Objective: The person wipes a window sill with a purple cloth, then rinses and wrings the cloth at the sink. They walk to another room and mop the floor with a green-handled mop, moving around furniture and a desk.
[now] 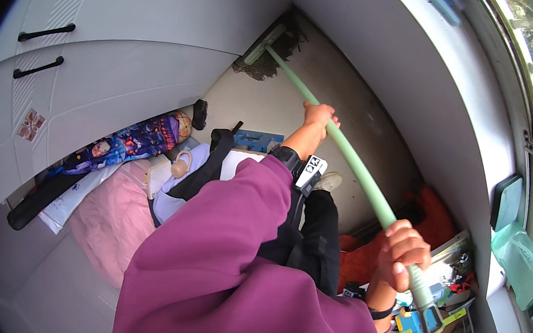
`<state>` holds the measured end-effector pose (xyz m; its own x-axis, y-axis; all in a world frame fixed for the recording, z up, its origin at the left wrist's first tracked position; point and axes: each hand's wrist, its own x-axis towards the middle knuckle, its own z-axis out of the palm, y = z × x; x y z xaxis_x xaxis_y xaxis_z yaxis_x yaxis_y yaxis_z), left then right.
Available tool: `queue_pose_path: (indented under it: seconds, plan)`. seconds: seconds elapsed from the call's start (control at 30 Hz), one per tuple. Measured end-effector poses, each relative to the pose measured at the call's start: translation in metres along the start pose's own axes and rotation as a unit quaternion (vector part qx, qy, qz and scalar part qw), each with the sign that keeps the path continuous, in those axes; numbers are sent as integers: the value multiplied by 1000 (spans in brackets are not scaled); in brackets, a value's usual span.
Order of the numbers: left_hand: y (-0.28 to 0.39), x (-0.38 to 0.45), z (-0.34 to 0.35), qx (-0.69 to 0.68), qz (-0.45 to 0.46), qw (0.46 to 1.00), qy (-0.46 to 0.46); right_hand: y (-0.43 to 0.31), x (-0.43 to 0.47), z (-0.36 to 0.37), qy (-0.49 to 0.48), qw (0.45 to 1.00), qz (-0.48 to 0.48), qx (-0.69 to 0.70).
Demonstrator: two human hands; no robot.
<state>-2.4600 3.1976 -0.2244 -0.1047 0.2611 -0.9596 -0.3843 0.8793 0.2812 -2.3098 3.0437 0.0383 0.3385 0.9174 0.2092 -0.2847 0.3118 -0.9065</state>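
A flat mop with a long pale green handle slants across the view. Its mop head, a green plate with dark stringy fringe, rests on the floor in the far corner by the cabinet. Midway along the handle, my left hand is wrapped round it, with a device strapped at the wrist. My right hand grips the thicker upper end, just below a hanging loop. Both arms come from purple sleeves.
White cabinet doors with black handles flank the left. Below lie a pink cloth, a patterned umbrella-like bundle and a blue crate. Orange fabric and cluttered small boxes sit right, under a windowsill with a green plastic container.
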Motion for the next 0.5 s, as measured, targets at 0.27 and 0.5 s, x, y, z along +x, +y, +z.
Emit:
queue_pose_path:
  seconds: [0.27, 0.5]
  plan:
    - [-36, -39, -40, -2, 1, 1000, -9, -38, -40, 19, -39, 996, 50, -54]
    - [-163, -94, -18, -58, -109, 992, 24, -122, -106, -31, 33, 992, 57, -112]
